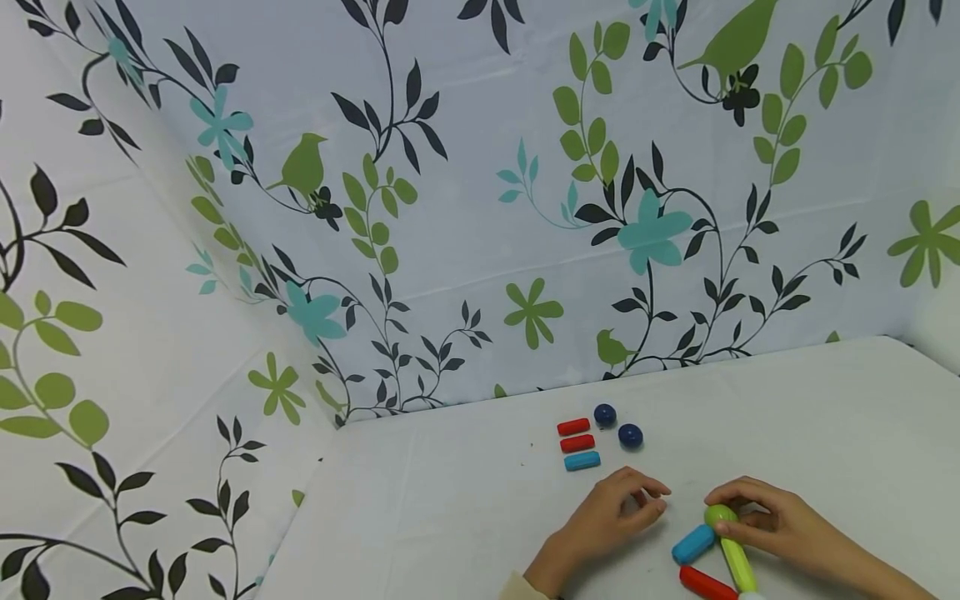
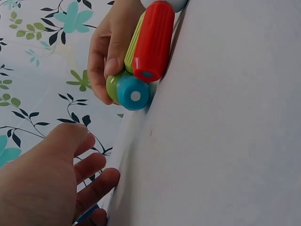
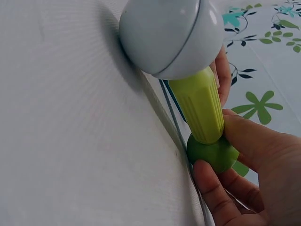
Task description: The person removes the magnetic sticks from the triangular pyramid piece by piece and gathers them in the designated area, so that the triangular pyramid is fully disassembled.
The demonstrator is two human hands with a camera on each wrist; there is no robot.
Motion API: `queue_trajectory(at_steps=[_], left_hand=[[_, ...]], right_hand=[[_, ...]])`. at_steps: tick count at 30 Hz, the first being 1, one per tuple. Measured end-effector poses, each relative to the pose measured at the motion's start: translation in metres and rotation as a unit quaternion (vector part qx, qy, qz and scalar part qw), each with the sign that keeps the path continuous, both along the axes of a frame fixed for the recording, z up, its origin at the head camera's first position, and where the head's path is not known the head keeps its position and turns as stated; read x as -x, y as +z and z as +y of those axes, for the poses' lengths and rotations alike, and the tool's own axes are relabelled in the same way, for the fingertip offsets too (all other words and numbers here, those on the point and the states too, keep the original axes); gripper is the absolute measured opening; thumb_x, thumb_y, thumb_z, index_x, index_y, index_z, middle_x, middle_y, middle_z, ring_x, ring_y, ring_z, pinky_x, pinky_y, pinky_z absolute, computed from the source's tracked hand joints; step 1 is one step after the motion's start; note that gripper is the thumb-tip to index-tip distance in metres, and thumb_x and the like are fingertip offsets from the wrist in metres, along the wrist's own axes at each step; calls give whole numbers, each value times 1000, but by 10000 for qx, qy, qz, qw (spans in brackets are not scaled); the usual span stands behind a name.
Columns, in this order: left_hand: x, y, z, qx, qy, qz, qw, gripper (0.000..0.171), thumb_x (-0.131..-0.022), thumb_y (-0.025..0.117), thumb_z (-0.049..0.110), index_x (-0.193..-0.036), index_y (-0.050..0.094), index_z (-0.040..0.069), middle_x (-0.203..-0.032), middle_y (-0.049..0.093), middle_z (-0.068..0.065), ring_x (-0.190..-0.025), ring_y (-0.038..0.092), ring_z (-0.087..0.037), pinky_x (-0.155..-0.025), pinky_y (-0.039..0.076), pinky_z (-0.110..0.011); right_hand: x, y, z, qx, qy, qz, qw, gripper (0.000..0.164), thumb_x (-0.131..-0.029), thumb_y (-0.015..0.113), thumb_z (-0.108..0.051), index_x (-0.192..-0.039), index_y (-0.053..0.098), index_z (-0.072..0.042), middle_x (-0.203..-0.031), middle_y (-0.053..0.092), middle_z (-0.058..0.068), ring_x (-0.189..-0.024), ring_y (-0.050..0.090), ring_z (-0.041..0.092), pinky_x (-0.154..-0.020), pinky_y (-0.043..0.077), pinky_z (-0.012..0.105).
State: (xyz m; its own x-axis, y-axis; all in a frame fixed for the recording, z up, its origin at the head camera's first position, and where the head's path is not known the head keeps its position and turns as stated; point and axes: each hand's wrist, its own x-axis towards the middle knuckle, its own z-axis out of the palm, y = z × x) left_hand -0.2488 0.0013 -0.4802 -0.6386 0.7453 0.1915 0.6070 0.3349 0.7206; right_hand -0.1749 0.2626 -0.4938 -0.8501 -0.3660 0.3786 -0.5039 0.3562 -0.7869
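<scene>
My right hand (image 1: pixel 780 525) pinches a green ball (image 1: pixel 720 512) between thumb and fingers. A lime-green ribbed rod (image 3: pixel 200 106) runs from this ball to a larger whitish ball (image 3: pixel 171 37), which shows best in the right wrist view. One end of a blue rod (image 1: pixel 693 545) meets the green ball. Nearer the front edge of the head view, a red rod (image 1: pixel 707 582) slants toward the whitish ball. My left hand (image 1: pixel 611 512) holds nothing, its fingers loosely bent, left of these pieces and low over the white table.
Beyond my left hand lie two red rods (image 1: pixel 573 427), a blue rod (image 1: pixel 582 461) and two dark blue balls (image 1: pixel 631 436). The white table (image 1: pixel 450 492) meets a hanging cloth (image 1: pixel 465 208) printed with leaves and birds at the back and left.
</scene>
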Motion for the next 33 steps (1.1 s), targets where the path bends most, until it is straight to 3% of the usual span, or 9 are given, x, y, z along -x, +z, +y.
queue_trajectory(at_steps=[9, 15, 19, 25, 33], left_hand=[[-8, 2, 5, 196, -287, -44, 9994, 26, -99, 58, 29, -120, 66, 17, -107, 62, 11, -92, 53, 9, -81, 45, -12], [-16, 6, 12, 676, -329, 526, 9958, 26, -95, 64, 35, -116, 69, 21, -97, 63, 18, -87, 48, 12, -78, 41, -9], [-21, 8, 16, 885, -221, 701, 9934, 26, -92, 67, 38, -114, 70, 24, -94, 63, 24, -86, 46, 14, -77, 38, -8], [-27, 9, 19, 992, -35, 778, 9920, 30, -87, 72, 41, -114, 70, 27, -92, 61, 28, -85, 45, 14, -75, 35, -8], [-23, 6, 19, 764, -243, 741, 9940, 26, -90, 71, 30, -114, 71, 20, -85, 61, 18, -78, 47, 13, -73, 39, -8]], right_hand=[[0, -3, 1, 117, 124, 107, 9998, 23, -91, 64, 0, -114, 63, -5, -108, 63, -6, -92, 60, 6, -73, 55, 20], [1, -4, 2, 152, 160, 175, 9996, 24, -90, 65, 1, -114, 63, -5, -109, 63, -5, -92, 60, 7, -73, 55, 21], [1, -4, 3, 132, 173, 99, 9997, 25, -91, 64, 2, -115, 63, -5, -109, 62, -6, -92, 60, 5, -74, 54, 20], [1, -3, 2, 62, 135, -33, 9999, 26, -91, 62, 4, -115, 63, -5, -109, 62, -9, -92, 59, 0, -74, 54, 20], [1, -3, 1, 73, 88, 209, 9997, 26, -90, 64, 4, -114, 63, -5, -108, 62, -8, -89, 59, 2, -73, 54, 20]])
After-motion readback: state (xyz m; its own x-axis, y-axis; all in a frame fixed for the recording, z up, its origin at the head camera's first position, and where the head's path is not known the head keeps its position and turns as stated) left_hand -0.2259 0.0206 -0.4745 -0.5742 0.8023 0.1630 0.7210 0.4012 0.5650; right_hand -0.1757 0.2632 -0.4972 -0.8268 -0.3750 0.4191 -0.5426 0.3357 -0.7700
